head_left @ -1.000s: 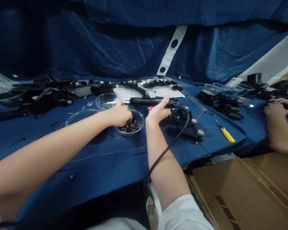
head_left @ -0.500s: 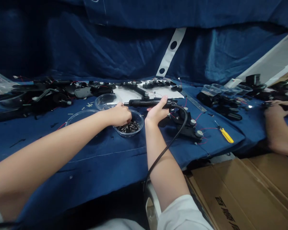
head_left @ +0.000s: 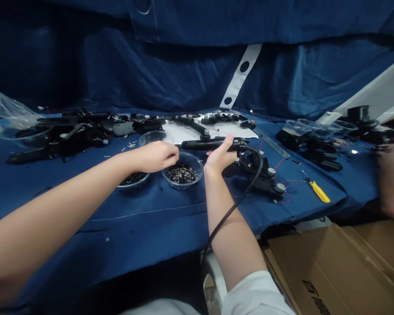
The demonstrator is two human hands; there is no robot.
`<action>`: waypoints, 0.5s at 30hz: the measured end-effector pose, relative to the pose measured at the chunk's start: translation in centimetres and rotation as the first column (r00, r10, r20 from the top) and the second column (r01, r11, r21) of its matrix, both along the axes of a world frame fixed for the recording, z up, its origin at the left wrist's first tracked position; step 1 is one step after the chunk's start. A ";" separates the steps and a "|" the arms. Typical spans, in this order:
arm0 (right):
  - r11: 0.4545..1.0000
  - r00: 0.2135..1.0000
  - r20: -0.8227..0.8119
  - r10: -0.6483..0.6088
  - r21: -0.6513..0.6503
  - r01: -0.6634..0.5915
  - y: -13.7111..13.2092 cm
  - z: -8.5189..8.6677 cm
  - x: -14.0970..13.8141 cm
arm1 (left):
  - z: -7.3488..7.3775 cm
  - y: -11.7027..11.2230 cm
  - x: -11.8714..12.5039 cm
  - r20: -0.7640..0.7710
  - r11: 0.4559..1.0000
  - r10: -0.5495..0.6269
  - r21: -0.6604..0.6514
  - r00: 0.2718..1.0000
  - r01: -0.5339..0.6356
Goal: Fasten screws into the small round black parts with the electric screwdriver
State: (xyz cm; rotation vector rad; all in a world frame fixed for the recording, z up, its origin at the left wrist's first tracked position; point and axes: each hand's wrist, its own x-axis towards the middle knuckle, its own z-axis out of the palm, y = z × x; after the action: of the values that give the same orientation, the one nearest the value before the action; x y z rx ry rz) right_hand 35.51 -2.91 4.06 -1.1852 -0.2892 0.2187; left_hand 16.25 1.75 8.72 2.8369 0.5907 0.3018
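My right hand [head_left: 220, 157] is wrapped round a black corded electric screwdriver [head_left: 200, 145], held level with its tip pointing left. Its cable loops down over my forearm. My left hand [head_left: 162, 156] is closed in a pinch at the left rim of a clear plastic bowl [head_left: 182, 185]; what the fingertips hold, if anything, is too small to make out. Small black and silver screws [head_left: 183, 174] cover the bottom of that bowl. Partly hidden under my left forearm is a second clear bowl [head_left: 135, 185] with dark small parts. Another clear bowl [head_left: 155, 136] stands behind my left hand.
Black motorised assemblies [head_left: 265, 177] with red wires lie right of my right hand. Beyond are a yellow-handled screwdriver [head_left: 320, 191], a ruler [head_left: 274, 145] and a white sheet [head_left: 175, 132] bearing parts. Black parts [head_left: 95, 127] crowd the back left. Another person's hand [head_left: 392, 175] is far right.
My left hand has lifted out of the screw bowl to its left rim, uncovering more of the screws. My right hand keeps its hold on the electric screwdriver. The view has shifted slightly left.
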 end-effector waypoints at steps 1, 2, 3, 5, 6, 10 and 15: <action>1.000 1.000 -0.002 -0.003 0.010 0.003 -0.1 0.2 -0.1 | 0.7 -0.5 -1.4 0.050 0.999 0.035 -0.015 0.998 -0.034; 1.000 1.000 -0.003 -0.005 0.025 0.005 -0.1 0.4 -0.2 | 1.4 -1.2 -3.0 0.099 0.996 0.083 -0.033 0.992 -0.080; 0.999 1.000 -0.005 -0.006 0.047 0.006 -0.2 0.7 -0.3 | 2.0 -2.0 -4.7 0.151 0.989 0.143 -0.057 0.978 -0.136; 0.994 1.000 -0.008 -0.002 0.110 0.003 -0.6 1.4 -0.7 | 2.9 -3.7 -8.5 0.268 0.958 0.280 -0.135 0.922 -0.252; 0.989 1.000 -0.010 0.001 0.150 0.000 -0.8 1.8 -1.0 | 3.0 -4.5 -10.3 0.334 0.931 0.358 -0.200 0.872 -0.305; 0.951 0.999 0.028 0.042 0.306 -0.048 -2.1 3.3 -2.9 | 1.0 -6.8 -16.0 0.553 0.785 0.612 -0.508 0.565 -0.354; 0.901 0.976 0.021 0.215 0.382 -0.207 -3.6 4.2 -6.6 | -4.0 -5.9 -18.6 0.582 0.652 0.742 -0.742 0.334 -0.156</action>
State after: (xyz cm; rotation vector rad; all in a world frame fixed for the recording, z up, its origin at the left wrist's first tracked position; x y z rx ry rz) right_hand 28.92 -6.48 8.25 -0.7621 -0.4222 0.3478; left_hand -2.30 -4.11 4.74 1.4712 1.0234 1.3213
